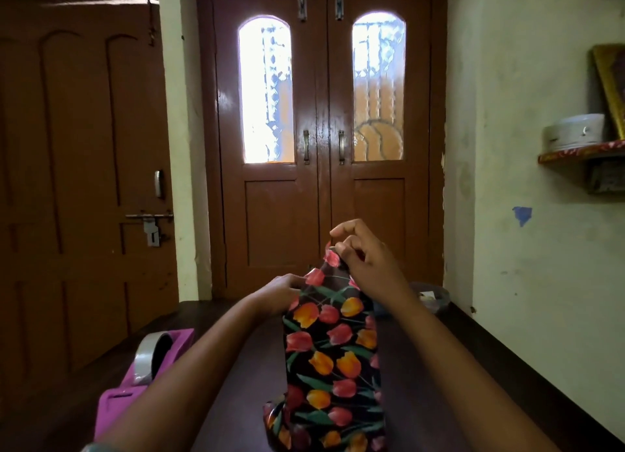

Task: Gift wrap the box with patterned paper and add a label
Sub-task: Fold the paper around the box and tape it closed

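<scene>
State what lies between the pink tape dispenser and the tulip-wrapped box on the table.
In the head view, the person's left forearm crosses the dark table between the tape dispenser and the tulip-wrapped box.

No text, number, brand or sign could be read anywhere. The patterned paper (pixel 333 357) carried only printed tulips. The pink tape dispenser (pixel 115 407) on the surface (pixel 250 384) showed no legible marking. The framed picture (pixel 612 89) and round tin (pixel 573 132) on the shelf (pixel 581 154) were too blurred for any lettering to be made out.
</scene>
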A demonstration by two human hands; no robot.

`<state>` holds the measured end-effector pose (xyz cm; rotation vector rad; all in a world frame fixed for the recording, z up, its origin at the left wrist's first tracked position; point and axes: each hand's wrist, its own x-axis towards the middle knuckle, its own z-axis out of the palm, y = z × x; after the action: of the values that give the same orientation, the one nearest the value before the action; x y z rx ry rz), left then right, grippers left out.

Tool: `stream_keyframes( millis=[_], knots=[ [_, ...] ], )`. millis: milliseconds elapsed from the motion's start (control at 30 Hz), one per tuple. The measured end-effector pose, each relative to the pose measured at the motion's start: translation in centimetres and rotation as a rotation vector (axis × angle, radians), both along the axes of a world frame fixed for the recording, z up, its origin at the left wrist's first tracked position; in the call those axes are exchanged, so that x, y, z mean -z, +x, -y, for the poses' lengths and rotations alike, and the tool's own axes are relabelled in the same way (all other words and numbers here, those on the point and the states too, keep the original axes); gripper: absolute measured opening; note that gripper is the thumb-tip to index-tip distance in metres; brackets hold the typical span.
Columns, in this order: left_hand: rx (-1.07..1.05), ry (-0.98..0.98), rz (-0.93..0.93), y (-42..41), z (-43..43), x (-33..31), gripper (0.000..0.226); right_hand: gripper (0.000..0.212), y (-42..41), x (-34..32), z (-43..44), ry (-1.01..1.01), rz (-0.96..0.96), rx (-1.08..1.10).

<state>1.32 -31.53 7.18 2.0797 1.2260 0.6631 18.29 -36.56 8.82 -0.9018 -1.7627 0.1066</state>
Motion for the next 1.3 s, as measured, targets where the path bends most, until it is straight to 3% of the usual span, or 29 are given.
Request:
stream_keyframes(
  millis=[133,233,333,433,533,633,867,967,1200,1300],
  knots=[
    [-0.001,0.132,0.488,-0.6,-0.4,0.8,0.029,0.018,1.9,-0.7,0.4,-0.068,0.023,-0.064],
    [0.021,0.309,0.547,-0.8,0.8,0.1,0.029,0.016,2.3,-1.3,0.9,-0.055,0.052,-0.097],
    [0.248,0.217,0.459,-2.0,2.8,-1.0,0.046,0.015,2.0,-1.5,1.4,-0.04,0.004,-0.154],
    [0.413,0.248,0.271,-3.2,4.1,-1.2,0.065,0.022,2.4,-1.3,2.3,-0.123,0.016,-0.237],
    [0.358,0.208,0.163,-3.2,3.7,-0.2,0.076,0.037,3.2,-1.1,2.9,-0.199,0.139,-0.217],
    [0.287,0.082,0.063,-3.0,2.8,1.1,0.087,0.021,3.5,-1.3,3.0,-0.162,0.117,-0.22],
    [0.327,0.005,0.021,-3.6,2.5,2.1,0.084,0.02,2.0,-1.2,1.6,-0.017,-0.016,-0.2],
    [0.303,0.0,0.001,-3.8,1.9,2.5,0.072,0.016,0.3,-1.7,-0.1,0.098,-0.054,-0.129],
    [0.253,0.01,-0.026,-3.8,1.6,2.3,0.076,0.027,0.0,-3.3,-2.1,0.19,0.204,0.05],
    [0.293,0.012,-0.076,-3.8,1.9,1.8,0.065,0.037,0.8,-2.9,-2.0,0.189,0.114,0.049]
  ],
)
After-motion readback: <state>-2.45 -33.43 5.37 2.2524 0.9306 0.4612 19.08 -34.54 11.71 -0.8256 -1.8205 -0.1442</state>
